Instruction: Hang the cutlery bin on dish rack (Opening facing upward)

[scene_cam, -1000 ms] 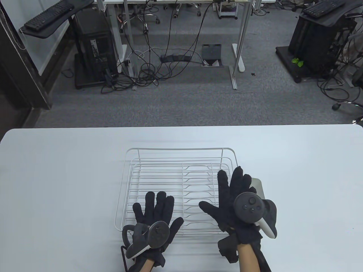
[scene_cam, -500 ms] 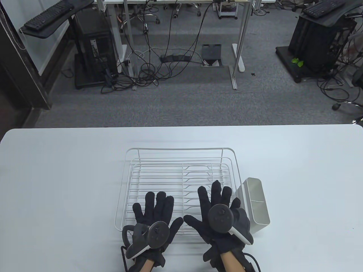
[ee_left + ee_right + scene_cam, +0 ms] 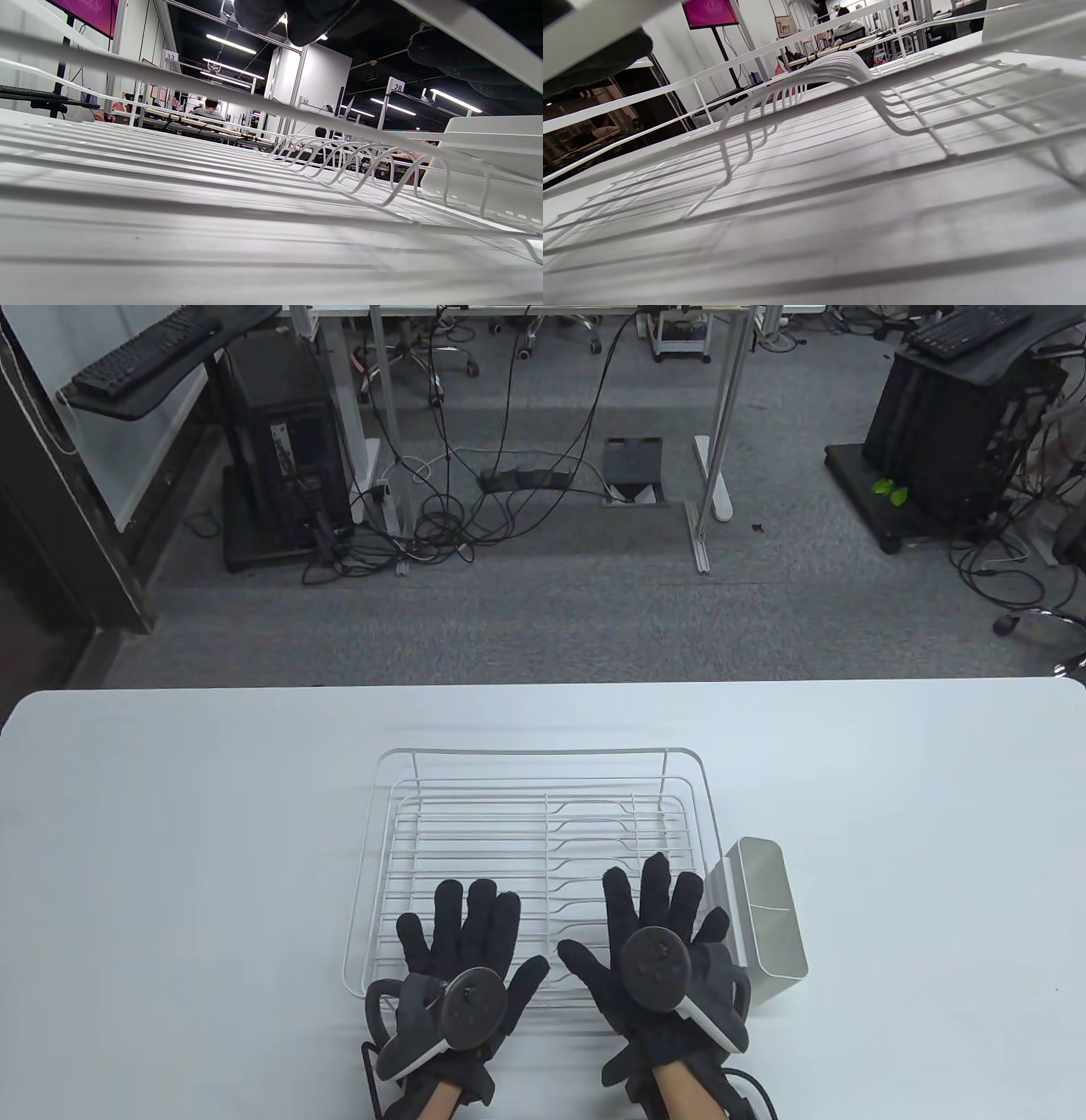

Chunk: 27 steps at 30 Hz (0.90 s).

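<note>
Table view: The white wire dish rack (image 3: pixel 475 823) sits near the middle of the table (image 3: pixel 170 831). The cutlery bin (image 3: pixel 768 912) hangs on the outside of the rack's right-hand rail, toward the near end, upright with its opening facing up; the interior and a divider line are visible from above. The left hand (image 3: pixel 462 950) lies flat over the rack's near-left portion, fingers spread and extended, gripping nothing. The right hand (image 3: pixel 657 954) lies flat over the near-right portion, fingers likewise splayed, holding nothing. Its outer fingers are just beside the bin's inner wall; contact cannot be confirmed.

Left wrist view: The camera looks low across the rack wires. The bin (image 3: pixel 488 161) appears at the right edge, seated against the side rail, its top rim level. Dark gloved fingers (image 3: pixel 297 19) hang in from the top edge, around nothing.

Right wrist view: Rack wires and the raised plate dividers fill the frame. A pale surface at the top right corner is likely the bin but cannot be identified with certainty. A dark glove portion shows at the upper left.

Assessment: The hanging appears complete, the opening correctly oriented. In my judgement nothing remains beyond lifting both hands away; how the hook seats is not visible.
</note>
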Motion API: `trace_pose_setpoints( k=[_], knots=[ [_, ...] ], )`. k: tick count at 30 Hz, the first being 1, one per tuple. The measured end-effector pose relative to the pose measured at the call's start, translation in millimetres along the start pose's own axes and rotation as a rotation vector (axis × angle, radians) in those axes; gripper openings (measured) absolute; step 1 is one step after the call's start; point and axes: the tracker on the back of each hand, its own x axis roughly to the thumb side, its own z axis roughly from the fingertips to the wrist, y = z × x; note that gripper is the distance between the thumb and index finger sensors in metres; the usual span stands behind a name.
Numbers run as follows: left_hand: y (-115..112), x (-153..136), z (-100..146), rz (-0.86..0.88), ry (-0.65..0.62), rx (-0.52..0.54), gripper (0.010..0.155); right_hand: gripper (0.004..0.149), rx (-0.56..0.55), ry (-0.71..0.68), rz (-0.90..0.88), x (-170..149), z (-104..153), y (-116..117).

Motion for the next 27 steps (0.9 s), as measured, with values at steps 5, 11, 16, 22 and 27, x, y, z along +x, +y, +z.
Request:
trace_pose_setpoints(
  k=[5, 11, 16, 22, 27],
  knots=[
    [0.0, 0.0, 0.0, 0.000, 0.000, 0.000, 0.081, 0.082, 0.001, 0.020, 0.063, 1.8, -1.3, 5.5],
    [0.0, 0.0, 0.2, -0.003, 0.001, 0.004, 0.081, 0.079, -0.057, 0.028, 0.105, 1.0, 0.1, 11.8],
    [0.0, 0.0, 0.3, -0.003, 0.001, 0.005, 0.081, 0.079, -0.059, 0.027, 0.114, 1.6, 0.9, 11.2],
    [0.0, 0.1, 0.3, -0.003, 0.001, 0.004, 0.081, 0.079, -0.063, 0.026, 0.114, 1.7, 0.7, 11.6],
    [0.0, 0.1, 0.2, -0.003, 0.002, 0.004, 0.081, 0.079, -0.065, 0.026, 0.114, 1.7, 0.6, 11.6]
  ],
)
